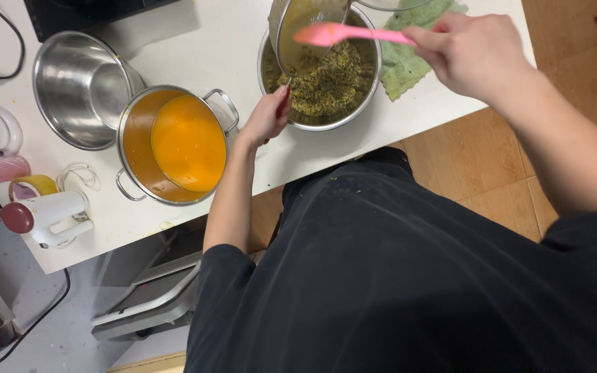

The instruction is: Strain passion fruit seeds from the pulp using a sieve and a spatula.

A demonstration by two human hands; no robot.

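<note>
On the white table [354,148] stand three steel vessels: an empty steel pot [81,90] at the left, then one pot of orange liquid [174,145], then one steel bowl with greenish seed pulp [326,86]. The left hand [265,117] is closed around a red handle [285,100] at the bowl's near rim, tilting one strainer [309,31] over the pulp. The right hand [475,52] grips one pink spatula [343,33] in a closed fist; its blade lies inside the strainer.

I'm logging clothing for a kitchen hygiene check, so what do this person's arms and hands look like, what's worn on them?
Both hands, the left hand and the right hand, are bare, with no gloves. Forearms are uncovered; short black sleeves of a black top end near the elbows. No watch or rings are visible.
</note>
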